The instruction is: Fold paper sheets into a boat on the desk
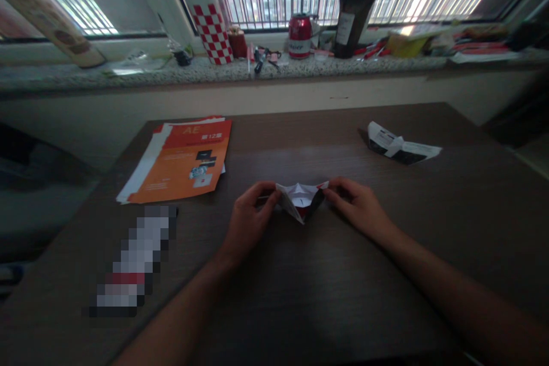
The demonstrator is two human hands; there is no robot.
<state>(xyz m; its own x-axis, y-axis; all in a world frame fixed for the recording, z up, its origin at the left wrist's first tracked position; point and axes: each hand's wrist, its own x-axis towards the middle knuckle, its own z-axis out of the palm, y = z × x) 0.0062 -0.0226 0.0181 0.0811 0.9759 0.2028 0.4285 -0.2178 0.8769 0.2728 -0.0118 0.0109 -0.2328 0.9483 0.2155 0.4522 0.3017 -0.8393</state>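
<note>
Between my two hands is a small folded paper boat (301, 202), white inside with dark and red printing on its outer sides. My left hand (255, 209) pinches its left tip between thumb and fingers. At the opposite tip, my right hand (354, 200) has the same kind of pinch. The folds stand apart, so the white inside shows from above. A second folded paper boat (397, 146), white and black with a pale band across its middle, lies on the table to the far right, away from both hands.
Orange printed sheets (184, 163) lie stacked at the table's back left. A pixelated long object (135, 260) rests nearer, beside my left forearm. Behind the brown table (295, 286), a stone windowsill (180, 77) carries a checkered bottle (210, 28), a red can (299, 37) and a dark cup (349, 23).
</note>
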